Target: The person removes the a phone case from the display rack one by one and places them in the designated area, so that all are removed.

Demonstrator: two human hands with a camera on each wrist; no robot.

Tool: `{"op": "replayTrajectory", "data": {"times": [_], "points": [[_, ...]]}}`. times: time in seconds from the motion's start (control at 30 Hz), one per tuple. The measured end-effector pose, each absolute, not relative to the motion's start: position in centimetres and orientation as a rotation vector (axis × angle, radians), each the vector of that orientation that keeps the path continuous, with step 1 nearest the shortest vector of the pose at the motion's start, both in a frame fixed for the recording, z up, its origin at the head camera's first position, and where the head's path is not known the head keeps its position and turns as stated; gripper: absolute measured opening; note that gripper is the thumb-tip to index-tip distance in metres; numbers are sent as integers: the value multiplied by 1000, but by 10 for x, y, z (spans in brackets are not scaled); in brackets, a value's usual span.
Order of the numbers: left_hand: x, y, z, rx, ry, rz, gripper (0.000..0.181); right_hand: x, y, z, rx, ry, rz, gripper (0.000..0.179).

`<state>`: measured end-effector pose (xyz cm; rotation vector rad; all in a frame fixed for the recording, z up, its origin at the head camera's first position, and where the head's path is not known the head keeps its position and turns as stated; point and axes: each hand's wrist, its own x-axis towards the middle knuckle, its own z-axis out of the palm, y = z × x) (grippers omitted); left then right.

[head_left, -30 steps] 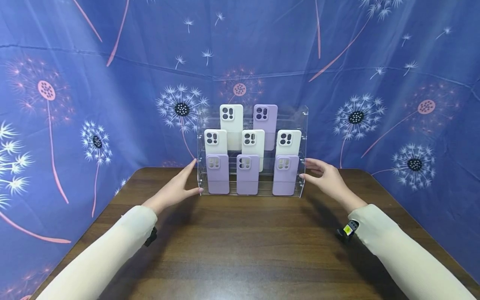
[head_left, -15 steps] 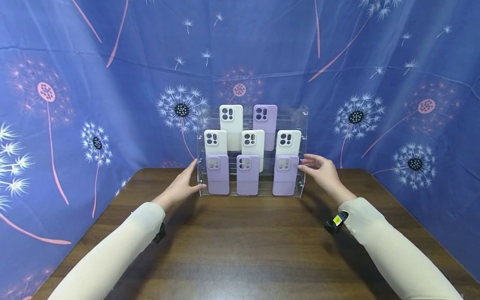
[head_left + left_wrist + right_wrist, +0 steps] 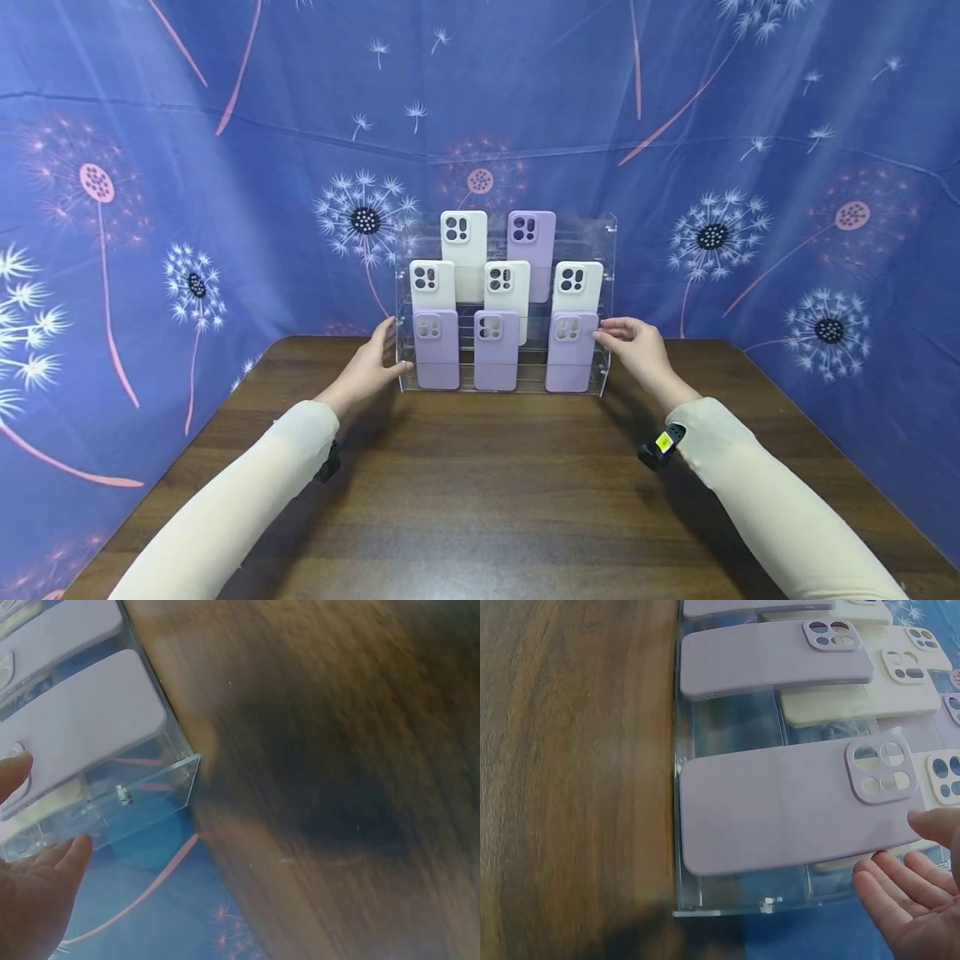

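Note:
A clear acrylic tiered stand (image 3: 532,379) bears white and purple phone cases in three rows. Beside its left panel, my left hand (image 3: 367,367) has its thumb stretched toward the front-left purple phone case (image 3: 437,367). In the left wrist view, the thumb (image 3: 13,774) overlaps that case near its camera cutout, while the fingers lie outside the panel. My right hand (image 3: 637,350) pinches the upper right edge of the front-right purple phone case (image 3: 568,367). In the right wrist view, its thumb (image 3: 934,825) lies at the case's top corner and the fingertips meet its side edge.
Between the two outer cases stands another purple case (image 3: 496,367). White cases (image 3: 507,287) fill the middle row, with one white (image 3: 463,258) and one purple (image 3: 531,254) at the top. The brown table (image 3: 480,492) ends at a blue dandelion-print cloth (image 3: 262,167).
My right hand has moved left, and its fingers have closed in on the front-right case's edge. The left hand has moved slightly right, its thumb now farther over the stand's side. The cases stay put.

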<state>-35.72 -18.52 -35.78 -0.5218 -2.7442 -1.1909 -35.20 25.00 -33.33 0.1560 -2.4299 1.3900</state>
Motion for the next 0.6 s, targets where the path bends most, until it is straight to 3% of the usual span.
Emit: {"op": "replayTrajectory", "data": {"times": [0.6], "points": [[-379, -178, -366, -413, -2689, -1385, 68, -352, 235, -337, -159, -2459, 1458, 39]]}}
